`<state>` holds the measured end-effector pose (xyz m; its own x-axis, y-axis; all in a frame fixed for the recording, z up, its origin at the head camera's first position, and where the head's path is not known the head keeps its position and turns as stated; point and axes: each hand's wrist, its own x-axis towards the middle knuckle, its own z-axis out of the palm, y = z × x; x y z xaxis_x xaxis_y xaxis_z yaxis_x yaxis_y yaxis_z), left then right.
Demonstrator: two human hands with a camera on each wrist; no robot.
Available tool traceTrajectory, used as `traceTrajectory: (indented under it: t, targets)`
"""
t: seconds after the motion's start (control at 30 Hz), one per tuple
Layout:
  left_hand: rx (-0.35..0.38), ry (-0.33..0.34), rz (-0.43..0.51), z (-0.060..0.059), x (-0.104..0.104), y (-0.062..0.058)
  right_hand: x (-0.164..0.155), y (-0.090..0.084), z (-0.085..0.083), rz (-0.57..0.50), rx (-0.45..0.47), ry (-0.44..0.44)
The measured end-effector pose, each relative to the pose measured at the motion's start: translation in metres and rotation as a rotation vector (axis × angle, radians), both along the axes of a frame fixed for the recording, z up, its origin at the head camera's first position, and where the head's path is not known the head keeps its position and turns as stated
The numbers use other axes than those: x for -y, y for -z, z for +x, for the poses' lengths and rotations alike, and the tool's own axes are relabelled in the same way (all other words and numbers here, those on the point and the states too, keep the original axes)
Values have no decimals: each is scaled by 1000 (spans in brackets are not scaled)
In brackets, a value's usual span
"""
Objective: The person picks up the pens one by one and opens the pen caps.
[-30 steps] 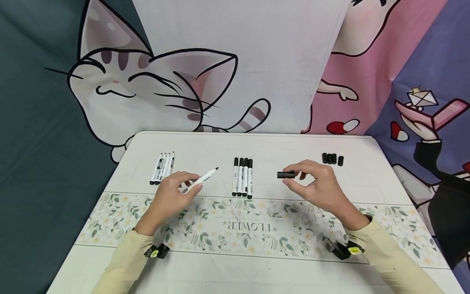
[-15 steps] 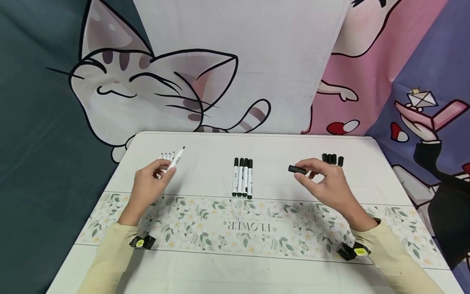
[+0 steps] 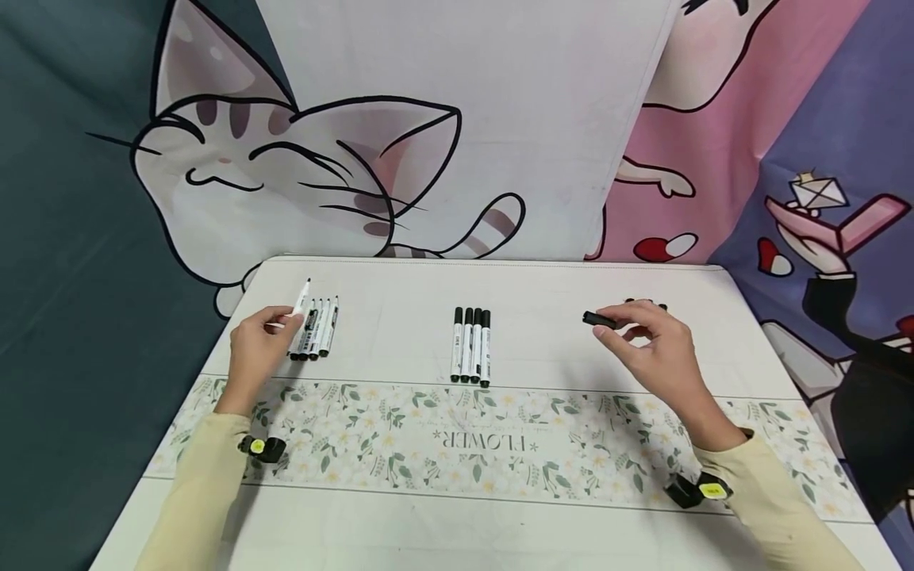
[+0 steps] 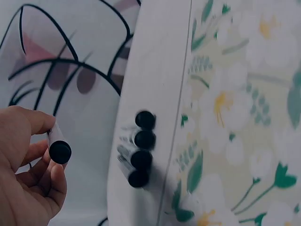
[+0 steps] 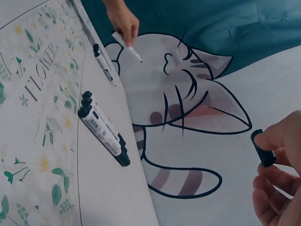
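Uncapped marker (image 3: pixel 301 300) pinched in left grip (image 3: pixel 255 349), black cap (image 3: pixel 600 319) in right grip (image 3: pixel 653 349), above white table (image 3: pixel 543 293) against cartoon-cat backdrop (image 3: pixel 286 174).

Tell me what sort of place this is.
Probably a home or hobby table set up for recording: a white table with a floral "FLOWER" runner, cartoon-cat cloth backdrops behind, and markers laid in neat rows.
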<state>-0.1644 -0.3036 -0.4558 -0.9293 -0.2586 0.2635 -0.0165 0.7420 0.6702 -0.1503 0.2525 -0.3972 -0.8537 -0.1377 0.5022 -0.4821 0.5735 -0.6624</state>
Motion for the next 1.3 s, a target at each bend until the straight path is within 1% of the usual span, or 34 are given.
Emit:
traceTrajectory:
  t: [0.2, 0.3, 0.4, 0.47, 0.57, 0.7, 0.77, 0.9, 1.07, 1.3]
  targets:
    - [69, -40, 26, -8, 12, 10, -8, 2, -2, -19, 55, 102]
    - [106, -59, 28, -11, 17, 16, -12, 1, -2, -25, 103, 139]
    - [134, -64, 25, -15, 21, 23, -16, 0, -2, -23, 151, 166]
    - [143, -64, 22, -17, 23, 27, -19, 1, -3, -31, 183, 177]
    - [153, -68, 32, -19, 26, 32, -25, 2, -4, -51, 221, 170]
    - [169, -72, 50, -20, 31, 39, -31, 3, -4, -92, 263, 162]
    - [178, -71, 53, -20, 32, 42, -34, 3, -3, -101, 277, 173]
    - [199, -70, 53, -21, 35, 45, -39, 3, -2, -121, 289, 198]
    - [231, -87, 53, -23, 36, 47, -44, 6, -2, -156, 295, 223]
    - [265, -96, 55, -25, 35, 49, -49, 8, -3, -161, 308, 245]
